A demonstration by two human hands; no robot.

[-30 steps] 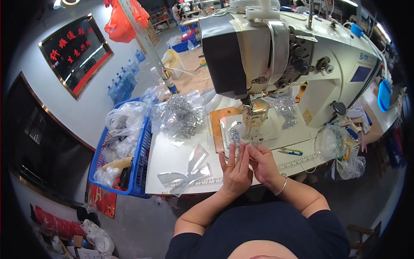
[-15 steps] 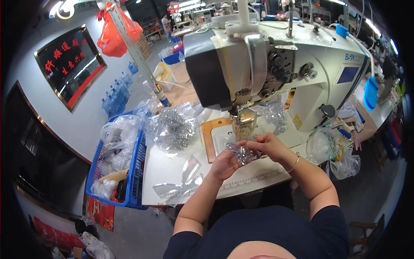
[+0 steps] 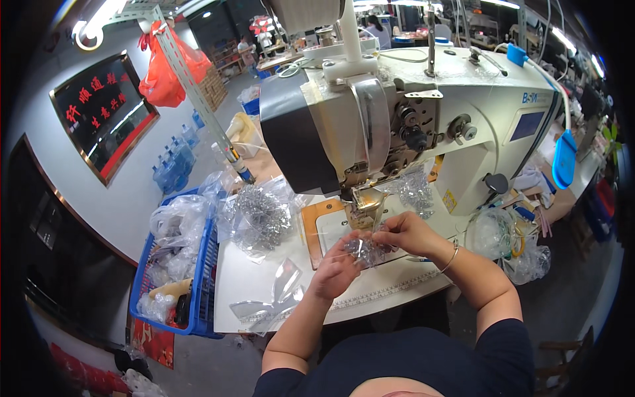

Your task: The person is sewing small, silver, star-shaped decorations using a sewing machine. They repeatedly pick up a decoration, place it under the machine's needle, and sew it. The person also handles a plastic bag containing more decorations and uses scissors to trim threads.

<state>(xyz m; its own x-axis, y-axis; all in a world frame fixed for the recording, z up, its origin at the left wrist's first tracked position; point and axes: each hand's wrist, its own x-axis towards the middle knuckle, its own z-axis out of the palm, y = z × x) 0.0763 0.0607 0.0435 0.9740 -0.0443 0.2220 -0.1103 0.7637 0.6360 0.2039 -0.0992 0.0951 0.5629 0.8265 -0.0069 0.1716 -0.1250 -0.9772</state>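
Note:
Just in front of the sewing machine's [image 3: 493, 109] needle area, my two hands hold a small clear plastic piece with shiny silver decoration [image 3: 365, 252]. My left hand [image 3: 336, 270] supports it from the left with curled fingers. Thumb and fingers of my right hand [image 3: 411, 234] pinch its upper right side. The fingers cover part of the piece, so its full shape is hidden. Behind the hands is the metal presser area [image 3: 368, 200], over an orange-framed plate [image 3: 311, 228] on the white table [image 3: 228, 291].
Left of the machine lies a heap of silver-trimmed pieces [image 3: 256, 215]; another silver heap [image 3: 413, 192] sits under the machine arm. Flat clear plastic cutouts [image 3: 271, 301] rest near the front edge by a ruler strip [image 3: 390, 288]. A blue basket [image 3: 206, 281] of plastic bags stands at left.
Both hands have shifted slightly, with the silver-decorated piece turned and drawn a little left. The right fingers have moved up to its upper edge. The whole view has tilted slightly.

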